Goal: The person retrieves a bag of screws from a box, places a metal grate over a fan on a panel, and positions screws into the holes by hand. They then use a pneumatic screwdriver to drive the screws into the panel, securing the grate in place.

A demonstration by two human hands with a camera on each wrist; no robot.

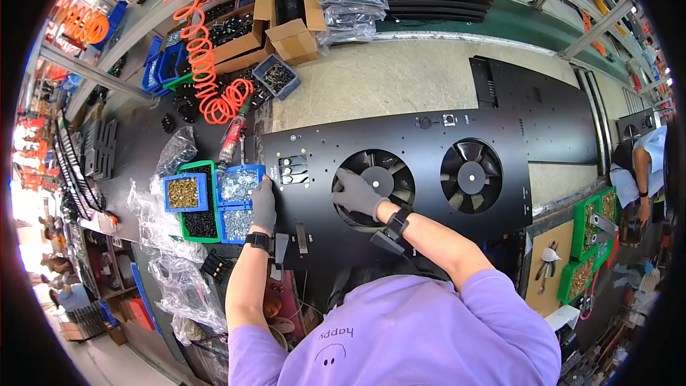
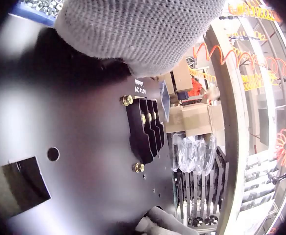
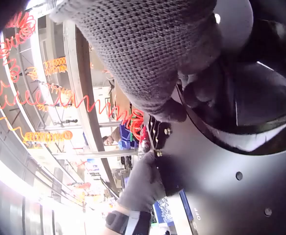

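Note:
A large black metal panel (image 1: 321, 164) carries two round fans, one on the left (image 1: 386, 180) and one on the right (image 1: 471, 177). My gloved left hand (image 1: 264, 205) grips the panel's left edge, its other fingers hidden in the head view. Beside it, a black terminal block (image 2: 147, 129) with brass-coloured screws sits under the "INPUT AC 415V" print. My gloved right hand (image 1: 359, 194) holds the rim of the left fan's opening; in the right wrist view its fingers (image 3: 201, 90) curl inside the rim.
Left of the panel are blue and green bins of screws (image 1: 239, 204) and a red power screwdriver (image 1: 232, 139) on a coiled orange hose. A second black panel (image 1: 550, 114) lies at the right. Cardboard boxes (image 1: 293, 18) stand behind; another person (image 1: 639, 164) is at far right.

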